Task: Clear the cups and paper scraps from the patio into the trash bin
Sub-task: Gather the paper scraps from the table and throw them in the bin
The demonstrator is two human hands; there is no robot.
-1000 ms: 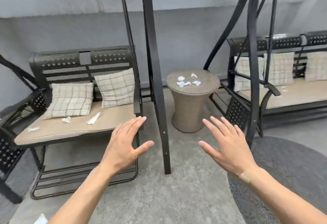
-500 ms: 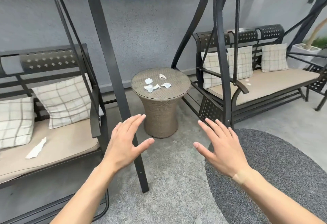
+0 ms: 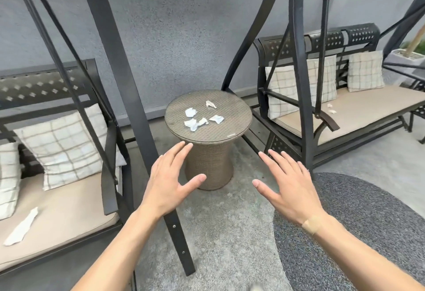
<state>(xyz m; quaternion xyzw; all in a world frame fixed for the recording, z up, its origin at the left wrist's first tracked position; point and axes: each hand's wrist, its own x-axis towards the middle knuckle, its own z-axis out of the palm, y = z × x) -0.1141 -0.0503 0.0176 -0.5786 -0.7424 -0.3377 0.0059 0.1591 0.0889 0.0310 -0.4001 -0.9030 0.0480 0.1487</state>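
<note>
Step in hand: the approach. The person stands facing the round wicker side table point(image 3: 208, 153), and nothing is picked up yet, so I judge the clearing of this spot has not begun.
Left hand: the left hand point(image 3: 169, 181) hovers palm down, fingers straight and spread, thumb out, holding nothing; its fingertips lie just short of the near edge of the tabletop point(image 3: 232, 116).
Right hand: the right hand point(image 3: 292, 182) is held the same way, spread and empty, near and to the right of the table's base, over the floor beside the grey rug point(image 3: 356, 233).
Paper scraps on the tabletop: four or five crumpled white paper scraps point(image 3: 195, 124) lie loose around the middle of the tabletop, close together but mostly apart from one another.
Other scraps: a long torn strip point(image 3: 21, 226) lies on the seat cushion of the left swing bench point(image 3: 57, 210); two small bits point(image 3: 331, 108) sit on the seat of the right swing bench point(image 3: 358, 109).
Cups and trash bin: none in view from here.
Next move, as I judge it: reach further over the tabletop and gather the scraps, probably pinching each or sweeping them into one palm; they look light and likely to slide on the smooth top.
After that: the bench scraps remain, and the bin has to be found.
</note>
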